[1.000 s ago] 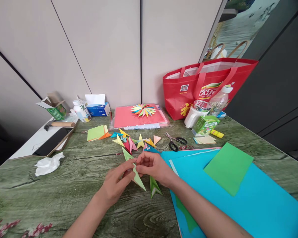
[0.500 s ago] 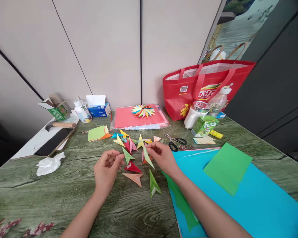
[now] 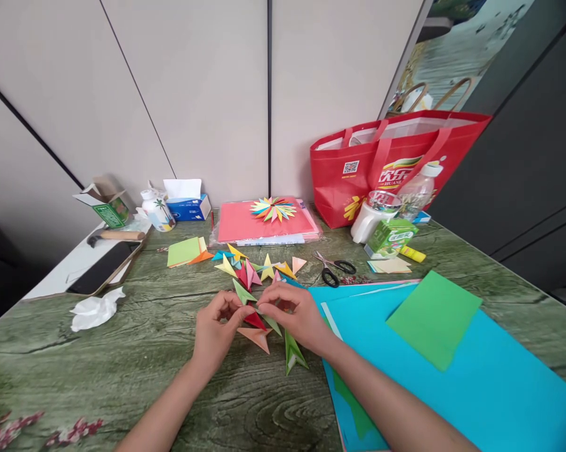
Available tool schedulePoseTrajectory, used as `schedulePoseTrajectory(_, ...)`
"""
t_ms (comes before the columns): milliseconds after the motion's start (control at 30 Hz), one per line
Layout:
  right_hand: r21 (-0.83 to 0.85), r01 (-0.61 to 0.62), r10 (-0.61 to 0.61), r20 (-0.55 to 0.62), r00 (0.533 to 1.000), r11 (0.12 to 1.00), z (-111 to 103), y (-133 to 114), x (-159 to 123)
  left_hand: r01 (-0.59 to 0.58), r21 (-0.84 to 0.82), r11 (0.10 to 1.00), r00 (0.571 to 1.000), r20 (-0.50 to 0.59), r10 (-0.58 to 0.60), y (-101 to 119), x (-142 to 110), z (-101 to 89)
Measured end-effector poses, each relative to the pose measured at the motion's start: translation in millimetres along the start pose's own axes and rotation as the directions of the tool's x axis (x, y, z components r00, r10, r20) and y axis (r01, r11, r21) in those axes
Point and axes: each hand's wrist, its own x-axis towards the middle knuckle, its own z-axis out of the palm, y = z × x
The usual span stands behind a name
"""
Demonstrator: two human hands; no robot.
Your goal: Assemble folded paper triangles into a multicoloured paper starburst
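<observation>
My right hand (image 3: 299, 317) pinches a pale green folded paper piece (image 3: 273, 324), partly hidden beneath its fingers. Close by, almost touching its fingertips, my left hand (image 3: 217, 329) has thumb and forefinger pressed together; whatever they hold is too small to make out. Under and around the hands lie more folded paper pieces: a light green one (image 3: 244, 291), a red one (image 3: 255, 320) half covered, a peach one (image 3: 257, 339) and a brighter green one (image 3: 293, 353). Several others, pink, yellow, blue and orange, are spread just behind, among them a pink piece (image 3: 251, 274).
A multicoloured paper ring (image 3: 273, 209) rests on packed red paper (image 3: 231, 225). Scissors (image 3: 330, 276) lie right of the pieces, near large blue sheets (image 3: 452, 402) with a green square (image 3: 436, 320). Behind stand a red bag (image 3: 332, 194), mug (image 3: 364, 223) and tissue box (image 3: 189, 208); crumpled tissue (image 3: 96, 309) lies left.
My right hand has moved left and slightly down with the pale green piece. My left hand has shifted right, so the fingertips of both now nearly meet.
</observation>
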Motion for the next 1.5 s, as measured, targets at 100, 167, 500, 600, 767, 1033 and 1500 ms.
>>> schedulePoseTrajectory(100,0.037,-0.053,0.052,0.035,0.998,0.998,-1,-1,-1,0.009,0.009,1.000,1.000,0.023,-0.009,-1,0,-0.3)
schedulePoseTrajectory(167,0.060,-0.065,0.060,0.083,0.995,0.996,-1,-2,-1,0.017,-0.013,1.000,0.999,0.035,-0.016,0,0,-0.7)
schedulePoseTrajectory(500,-0.021,0.011,-0.010,0.069,0.998,1.000,3,4,-1,0.048,-0.076,0.996,0.980,0.195,-0.032,1,0,1.5)
schedulePoseTrajectory(600,-0.037,-0.013,0.015,0.037,0.999,0.999,6,7,-1,0.034,-0.073,0.997,0.980,0.198,-0.019,1,0,0.0)
schedulePoseTrajectory(767,0.143,-0.177,0.198,-0.154,0.968,0.974,-9,17,7,-0.029,-0.128,0.991,0.996,0.079,0.039,4,3,-6.6)
schedulePoseTrajectory(1033,0.352,-0.163,0.255,-0.234,0.938,0.922,-18,25,13,0.011,0.090,0.996,0.984,-0.180,0.005,-24,28,-19.8)
schedulePoseTrajectory(1500,0.555,-0.185,0.348,-0.204,0.915,0.811,-19,24,13,-0.021,0.356,0.934,1.000,0.022,0.014,-43,30,-15.0)
